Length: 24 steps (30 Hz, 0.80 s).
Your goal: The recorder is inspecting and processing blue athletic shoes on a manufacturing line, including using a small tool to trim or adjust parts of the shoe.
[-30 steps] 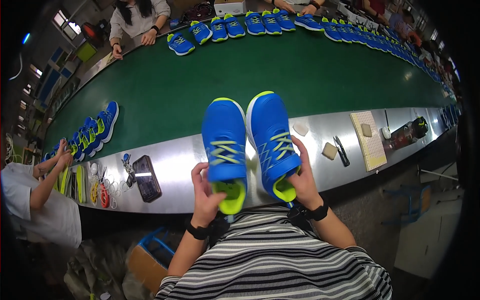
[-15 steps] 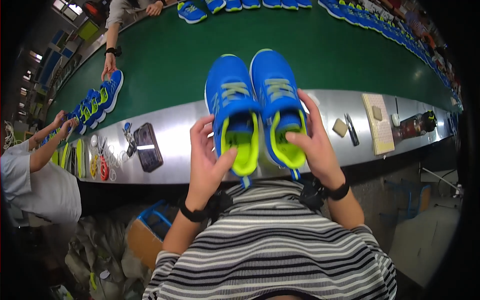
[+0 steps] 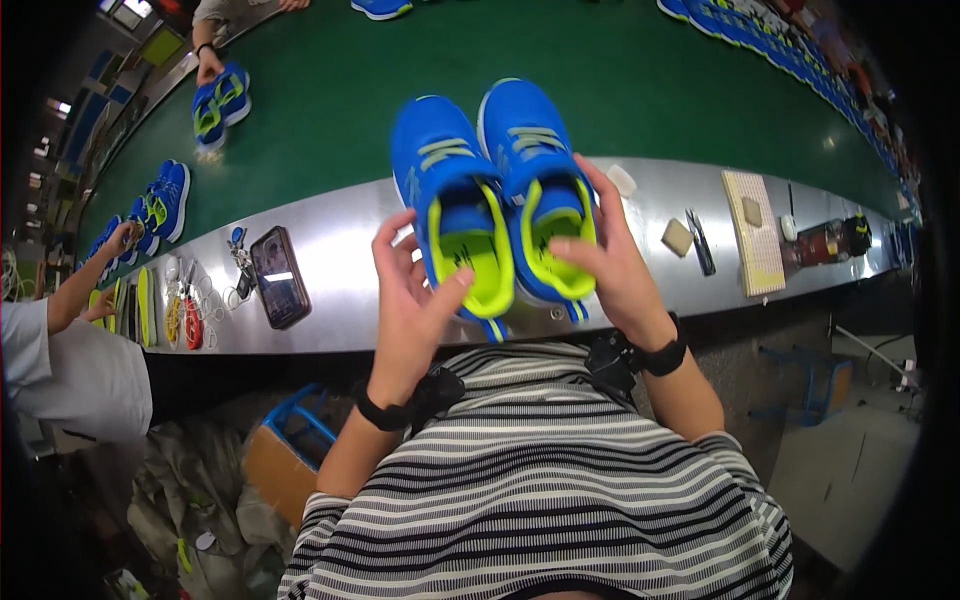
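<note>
Two blue sneakers with lime-green linings are held up side by side in front of me, toes pointing away. My left hand (image 3: 412,290) grips the left sneaker (image 3: 435,145) at its heel, the thumb over the collar and the fingers along the outer side. My right hand (image 3: 615,255) has hold of the right sneaker (image 3: 525,125) in the same way, its thumb reaching into the opening. The heel tabs face me. Both shoes are above the metal edge (image 3: 350,215) of the work table, and their soles are mostly hidden.
A phone (image 3: 280,278) and cords (image 3: 190,325) lie left on the metal strip. To the right are a beige block (image 3: 677,237), snips (image 3: 702,245) and a perforated pad (image 3: 752,230). Beyond runs a green belt (image 3: 320,110) with rows of sneakers. Co-workers handle shoes at left.
Both sneakers have shifted slightly up and left in the view, still in my hands. At the far left, a co-worker's hand has carried a pair of sneakers farther across the belt.
</note>
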Motion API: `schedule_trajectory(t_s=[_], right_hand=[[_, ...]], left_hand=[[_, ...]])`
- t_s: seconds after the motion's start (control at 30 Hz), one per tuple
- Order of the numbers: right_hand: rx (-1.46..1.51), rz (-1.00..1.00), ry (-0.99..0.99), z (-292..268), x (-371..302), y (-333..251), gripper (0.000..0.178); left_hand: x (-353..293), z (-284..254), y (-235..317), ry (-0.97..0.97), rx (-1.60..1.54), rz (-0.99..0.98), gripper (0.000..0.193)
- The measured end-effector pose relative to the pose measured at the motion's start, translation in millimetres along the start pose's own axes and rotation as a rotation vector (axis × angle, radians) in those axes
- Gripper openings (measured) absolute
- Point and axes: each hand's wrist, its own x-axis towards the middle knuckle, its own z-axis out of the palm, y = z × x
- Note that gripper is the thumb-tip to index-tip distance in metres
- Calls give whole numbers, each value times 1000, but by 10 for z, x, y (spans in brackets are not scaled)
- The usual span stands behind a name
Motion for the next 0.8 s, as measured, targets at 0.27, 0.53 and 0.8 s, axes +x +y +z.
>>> schedule_trajectory(t_s=[0.27, 0.53, 0.8], right_hand=[[-253, -161, 93, -63, -152, 266, 119], [-174, -173, 149, -157, -249, 448, 119], [-181, -207, 105, -233, -304, 473, 94]], left_hand=[[-245, 100, -184, -56, 659, 483, 77], [-313, 249, -115, -102, 746, 667, 76], [-366, 302, 2, -165, 824, 703, 74]])
